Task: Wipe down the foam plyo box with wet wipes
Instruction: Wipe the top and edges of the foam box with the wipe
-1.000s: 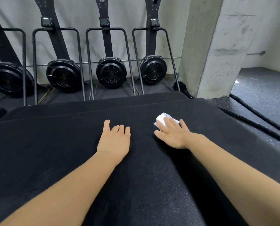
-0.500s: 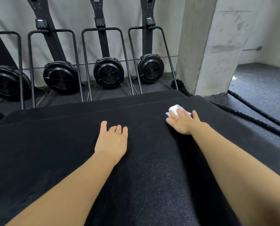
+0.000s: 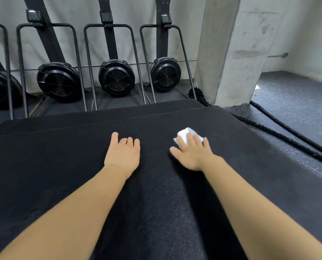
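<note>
Foam plyo box (image 3: 156, 212), black and lightly textured, fills the lower part of the head view, its broad top face running from under the person's forearms to a far edge just beyond the fingertips. Both bare arms reach forward over it. The left hand (image 3: 122, 152) lies palm down on the top of the box, near the middle, its fingers relaxed and close together with the thumb out to the side; it holds nothing. The right hand (image 3: 192, 154) is also palm down, its fingers straight and spread, pressing a crumpled white wet wipe (image 3: 184, 133) flat against the surface towards the far right part of the top. The wipe shows past the fingertips and beside the index finger, and the rest of it is hidden under the hand. The two hands are apart, with bare black foam between them. Behind the far edge sits a second black pad (image 3: 100, 115), slightly lower. Beyond it a row of black fan-wheel exercise machines (image 3: 116, 77) stands upright against a pale wall, each inside a tubular metal frame. A concrete pillar (image 3: 235, 53) rises at the right, and thick black ropes (image 3: 280, 136) lie across the speckled dark floor (image 3: 297, 98) beside the box.
</note>
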Demonstrator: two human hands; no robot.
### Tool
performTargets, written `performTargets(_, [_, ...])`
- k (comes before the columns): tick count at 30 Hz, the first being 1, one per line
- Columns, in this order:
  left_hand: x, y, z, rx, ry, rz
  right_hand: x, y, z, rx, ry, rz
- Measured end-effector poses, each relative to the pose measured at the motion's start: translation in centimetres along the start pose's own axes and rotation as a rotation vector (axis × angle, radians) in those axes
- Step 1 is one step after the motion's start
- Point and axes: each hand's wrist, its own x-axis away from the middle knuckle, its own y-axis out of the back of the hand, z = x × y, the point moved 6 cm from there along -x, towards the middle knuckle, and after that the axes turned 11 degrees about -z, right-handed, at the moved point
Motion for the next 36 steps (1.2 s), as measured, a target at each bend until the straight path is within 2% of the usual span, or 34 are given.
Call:
performTargets(4, [-0.1, 0.1, 0.1, 0.03, 0.016, 0.012, 3.3, -0.4, 4.0, -0.002, 0.097, 0.05])
performTargets(9, [-0.2, -0.4, 0.3, 0.057, 0.028, -0.026, 2.9, 0.2, 2.7, 0.012, 0.136, 0.049])
performTargets(12, [-0.4, -0.8, 0.4, 0.053, 0.021, -0.054, 0.7, 0.5, -0.8, 0.016, 0.062, 0.008])
performTargets(17, [-0.3, -1.1, 0.4, 0.065, 0.012, -0.088, -2.4, 1.3, -7.9, 0.025, -0.162, -0.003])
performTargets(22, [-0.2, -0.7, 0.5, 0.101, 0.044, -0.075, -2.4, 1.2, -8.3, 0.026, -0.253, 0.029])
performTargets(27, [1.1, 1.2, 1.5, 0.141, 0.157, -0.094, 1.0, 0.9, -4.7, 0.068, -0.16, 0.052])
performTargets(32, [4.1, 4.4, 1.0, 0.408, 0.398, -0.056, 5.9, 0.2, 0.1, 0.019, -0.026, 0.07])
performTargets(36, [8.2, 5.7, -2.7, 0.46, 0.376, -0.044, 8.9, -0.4, 3.9, -0.033, 0.079, 0.099])
